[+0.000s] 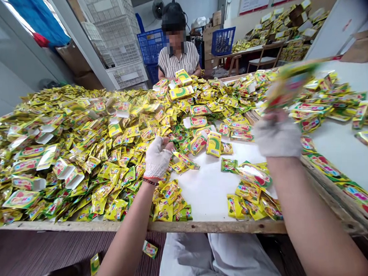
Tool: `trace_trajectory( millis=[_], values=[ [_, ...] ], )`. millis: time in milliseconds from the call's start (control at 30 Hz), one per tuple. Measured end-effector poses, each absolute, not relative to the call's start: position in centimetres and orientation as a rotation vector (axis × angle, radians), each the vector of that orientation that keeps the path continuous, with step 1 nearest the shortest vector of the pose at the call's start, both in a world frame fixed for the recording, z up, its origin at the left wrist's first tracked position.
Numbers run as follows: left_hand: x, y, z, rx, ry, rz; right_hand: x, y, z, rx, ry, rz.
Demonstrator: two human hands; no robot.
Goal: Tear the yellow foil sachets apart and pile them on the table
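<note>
My left hand [158, 157], in a white glove with bare fingertips, is at the inner edge of a big heap of small yellow sachets [110, 170]. Its fingers are bent together among the packets; whatever is between them is hidden. Raised over the right side of the table, my gloved right hand [277, 135] grips a yellow, green and red carton [290, 86], smeared by motion. Between my hands, a yellow carton [214, 144] leans on other cartons. Loose sachets [247, 192] lie near the front edge, left of my right forearm.
Opposite me sits a person in a striped shirt [180, 56] behind the heap. A wooden strip [329, 191] divides the white table [203, 195] on the right, with cartons [365, 201] along it. Open cartons [48, 156] lie on the heap. White crates [113, 33] stand behind.
</note>
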State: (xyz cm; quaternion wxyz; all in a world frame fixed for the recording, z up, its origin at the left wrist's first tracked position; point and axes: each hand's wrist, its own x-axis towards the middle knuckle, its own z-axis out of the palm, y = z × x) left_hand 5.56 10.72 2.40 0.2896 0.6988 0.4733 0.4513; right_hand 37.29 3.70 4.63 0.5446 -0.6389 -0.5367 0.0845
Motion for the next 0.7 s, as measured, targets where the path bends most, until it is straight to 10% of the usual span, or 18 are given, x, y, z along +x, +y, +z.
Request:
trace_trajectory(
  millis=[167,400,700],
  values=[
    [5.2,9.6,1.6,2.436,1.362,0.922,40.5,3.9,3.6,-1.274,-0.95,0.506],
    [6.9,10.4,4.6,2.628,1.546,0.813,34.5,5.1,-0.2,-2.234,-1.977,0.454],
    [6.2,10.2,1.6,2.53,1.614,0.043,30.1,4.9,-0.1,-2.113,-2.255,0.617]
  ],
)
